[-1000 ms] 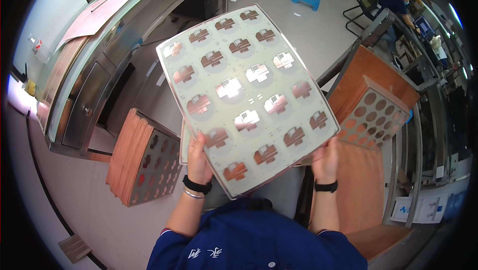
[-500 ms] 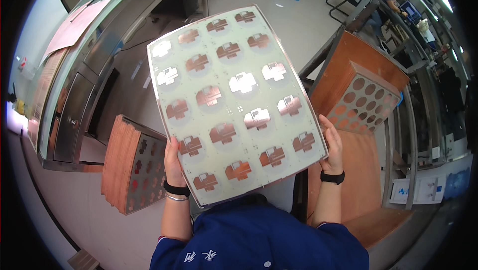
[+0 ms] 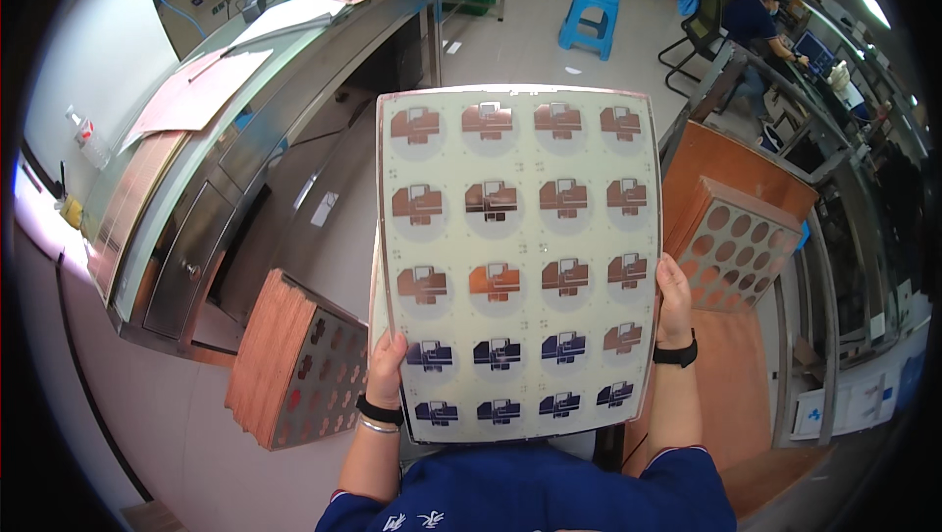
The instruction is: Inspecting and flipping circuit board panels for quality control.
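In front of me I hold a large pale printed circuit board panel (image 3: 527, 238), covered with rows of copper-coloured patterns; the lowest rows look dark in this light. My left hand (image 3: 388, 370) grips its lower left edge, thumb on the face. On the right edge, somewhat higher, my right hand (image 3: 674, 301) is closed with its thumb at the front. The fingers behind the panel are hidden. Along the left edge shows a second pale edge; whether it is another panel, I cannot tell.
At lower left stands a thick stack of panels (image 3: 265, 355). Another stack, its front panel marked with round copper spots (image 3: 731, 223), leans on a wooden rack (image 3: 721, 365) at right. A glass-topped desk (image 3: 162, 213) with papers runs along the left. Beyond are a blue stool (image 3: 589, 22) and a seated person (image 3: 751, 22).
The panel has turned from a tilt to nearly upright and come lower, its top edge moving right and toward me. Both hands keep hold of it. The view has shifted slightly.
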Demonstrator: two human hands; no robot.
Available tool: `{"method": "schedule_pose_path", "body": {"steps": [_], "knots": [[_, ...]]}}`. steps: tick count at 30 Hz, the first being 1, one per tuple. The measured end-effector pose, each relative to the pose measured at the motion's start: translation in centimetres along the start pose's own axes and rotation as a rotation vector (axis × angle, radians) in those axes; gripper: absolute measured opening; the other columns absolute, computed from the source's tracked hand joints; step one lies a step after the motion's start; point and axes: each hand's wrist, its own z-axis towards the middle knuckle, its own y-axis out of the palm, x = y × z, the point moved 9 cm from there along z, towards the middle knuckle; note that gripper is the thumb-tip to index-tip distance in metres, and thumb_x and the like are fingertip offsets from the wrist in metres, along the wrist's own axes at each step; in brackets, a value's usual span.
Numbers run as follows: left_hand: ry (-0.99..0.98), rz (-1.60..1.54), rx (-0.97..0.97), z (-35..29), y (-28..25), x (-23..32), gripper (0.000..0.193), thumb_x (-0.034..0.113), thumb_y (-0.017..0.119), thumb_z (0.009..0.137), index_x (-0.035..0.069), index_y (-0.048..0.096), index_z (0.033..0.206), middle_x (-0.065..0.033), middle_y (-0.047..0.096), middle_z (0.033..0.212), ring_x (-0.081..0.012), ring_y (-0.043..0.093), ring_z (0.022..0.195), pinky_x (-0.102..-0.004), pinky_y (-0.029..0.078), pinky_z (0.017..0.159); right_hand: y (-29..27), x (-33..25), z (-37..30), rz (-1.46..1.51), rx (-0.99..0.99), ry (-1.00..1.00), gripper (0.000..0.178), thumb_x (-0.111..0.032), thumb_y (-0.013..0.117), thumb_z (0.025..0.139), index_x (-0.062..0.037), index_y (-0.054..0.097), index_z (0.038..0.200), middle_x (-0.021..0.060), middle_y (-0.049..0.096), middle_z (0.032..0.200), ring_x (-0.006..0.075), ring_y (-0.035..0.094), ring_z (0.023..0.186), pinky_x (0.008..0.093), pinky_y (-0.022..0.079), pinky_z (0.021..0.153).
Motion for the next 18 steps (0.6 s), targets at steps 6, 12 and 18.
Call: {"method": "schedule_pose_path", "body": {"steps": [6,12,18], "knots": [[0.115,-0.164,-0.09,1.8,1.1,3.3,0.045,0.033,0.045,0.095,-0.002,0.042,0.123,-0.0142,0.055,0.117,-0.0193,0.057,0.102,-0.0336,0.048,0.087,0.8,-1.8,-0.6,0.011,-0.014,-0.155,0.03,-0.026,0.041,0.098,-0.0003,0.051,0.111,0.0025,0.059,0.096,0.0059,0.054,0.084,0.0201,0.044,0.072],[0.336,-0.054,0.005,2.7,4.2,9.5,0.016,0.008,0.052,0.092,0.004,0.048,0.107,-0.0072,0.059,0.102,-0.0141,0.058,0.095,-0.0274,0.05,0.083,2.4,-6.7,-1.9,-0.11,0.004,-0.437,0.026,-0.022,0.044,0.097,-0.0021,0.049,0.114,0.0047,0.059,0.1,0.0074,0.054,0.087,0.0228,0.045,0.076],[0.651,0.178,0.075,2.0,6.1,12.8,0.011,0.012,0.058,0.089,0.007,0.051,0.097,-0.0057,0.058,0.099,-0.0158,0.053,0.101,-0.0349,0.045,0.09,1.0,-9.3,0.0,0.003,-0.142,-0.604,0.02,-0.011,0.047,0.095,-0.0029,0.05,0.113,0.0067,0.052,0.123,0.0168,0.049,0.115,0.0314,0.041,0.096]]}}
